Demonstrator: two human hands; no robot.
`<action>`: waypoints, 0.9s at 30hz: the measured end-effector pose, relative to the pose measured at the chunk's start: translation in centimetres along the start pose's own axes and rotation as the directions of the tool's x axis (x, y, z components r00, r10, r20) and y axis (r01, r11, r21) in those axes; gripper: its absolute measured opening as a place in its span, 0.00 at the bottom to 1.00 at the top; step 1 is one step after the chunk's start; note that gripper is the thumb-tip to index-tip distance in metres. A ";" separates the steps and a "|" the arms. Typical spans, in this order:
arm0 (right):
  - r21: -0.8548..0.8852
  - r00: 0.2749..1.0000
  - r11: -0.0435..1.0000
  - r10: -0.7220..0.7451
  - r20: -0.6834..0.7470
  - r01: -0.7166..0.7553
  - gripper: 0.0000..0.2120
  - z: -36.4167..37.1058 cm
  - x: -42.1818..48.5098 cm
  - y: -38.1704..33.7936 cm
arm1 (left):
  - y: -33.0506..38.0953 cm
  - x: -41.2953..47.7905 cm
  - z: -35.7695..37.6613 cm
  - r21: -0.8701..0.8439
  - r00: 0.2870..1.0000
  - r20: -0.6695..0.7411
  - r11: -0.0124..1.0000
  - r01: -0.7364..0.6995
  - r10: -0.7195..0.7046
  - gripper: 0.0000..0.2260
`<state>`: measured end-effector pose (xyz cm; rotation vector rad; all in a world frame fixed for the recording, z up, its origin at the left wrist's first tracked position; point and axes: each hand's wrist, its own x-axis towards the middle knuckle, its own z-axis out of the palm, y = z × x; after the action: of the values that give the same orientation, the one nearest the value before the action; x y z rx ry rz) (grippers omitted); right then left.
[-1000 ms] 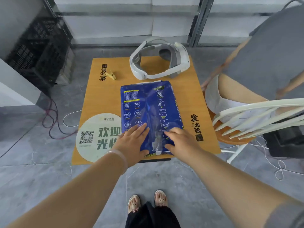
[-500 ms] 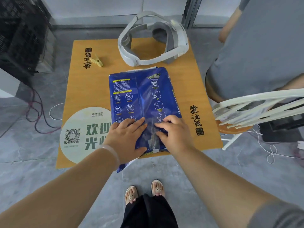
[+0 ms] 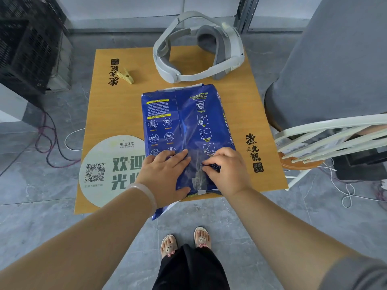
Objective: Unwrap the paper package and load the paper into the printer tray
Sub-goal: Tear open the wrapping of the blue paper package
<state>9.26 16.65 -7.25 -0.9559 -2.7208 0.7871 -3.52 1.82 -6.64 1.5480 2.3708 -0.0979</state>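
Left hand lies flat, fingers spread, on the blue paper package; right hand pinches its taped seam on the desk.

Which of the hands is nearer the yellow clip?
Left. The left hand rests on the blue paper package's near left part, below the yellow clip; the right hand lies farther right.

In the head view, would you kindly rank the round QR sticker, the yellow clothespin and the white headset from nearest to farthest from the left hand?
1. Round QR sticker, just left of the left hand.
2. Yellow clothespin, far-left on the table.
3. White headset, at the table's far edge.
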 end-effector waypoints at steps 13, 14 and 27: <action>-0.037 0.997 0.997 0.074 -0.005 -0.075 0.13 0.6 0.1 -0.6 | -0.1 0.0 -0.2 -0.023 1.000 0.003 1.000 -0.005 0.005 0.37; -0.049 0.997 0.996 0.077 -0.003 -0.078 0.12 0.6 0.1 -0.6 | -0.1 0.0 -0.2 -0.021 1.000 0.004 1.000 -0.005 0.005 0.37; -0.210 0.963 0.944 0.266 0.034 -0.253 0.13 1.2 0.3 -2.5 | 0.0 -0.1 0.0 -0.017 1.000 -0.021 1.000 -0.003 0.002 0.36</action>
<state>7.27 14.70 -6.98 -1.3799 -2.8061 0.5908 -3.51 1.74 -6.63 1.5513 2.3797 -0.0604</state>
